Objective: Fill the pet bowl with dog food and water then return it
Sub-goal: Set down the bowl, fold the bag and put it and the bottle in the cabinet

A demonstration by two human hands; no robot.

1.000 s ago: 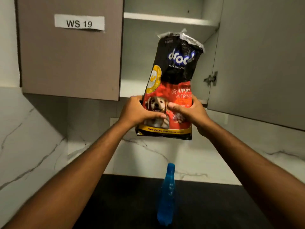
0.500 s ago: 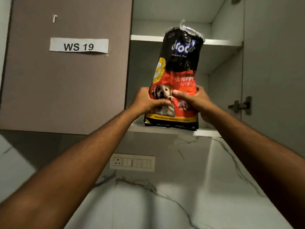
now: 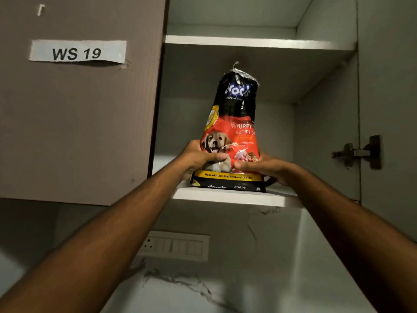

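Taking the lower shelf (image 3: 237, 197) of the wall cabinet as the reference, a closed cabinet door (image 3: 79, 132) bearing a "WS 19" label (image 3: 77, 51) is seen to its left, and a switch plate (image 3: 176, 245) is set in the wall below it. Above the shelf's front edge the left hand (image 3: 198, 158) is pressed to the left flank of the dog food bag (image 3: 234, 123); its thumb is laid across the printed front, while the other fingers are hidden behind the bag, so the grip is judged to be a curled clasp. The bag is stood on the shelf, close to the front edge, with its base apparently seated on the board and its long axis upright, the crimped top pointing toward the upper shelf (image 3: 259, 42). On the bag's right flank the right hand (image 3: 266, 168) is placed in mirror fashion, thumb over the front and fingers concealed behind. Both forearms are raised from below the shelf and are equally near, with the bag held squarely between the palms. Any release is therefore judged to depend on the bag balancing upright. To the right of the shelf, a hinge (image 3: 358, 152) is fixed on the open door (image 3: 388, 86). No pet bowl is shown.
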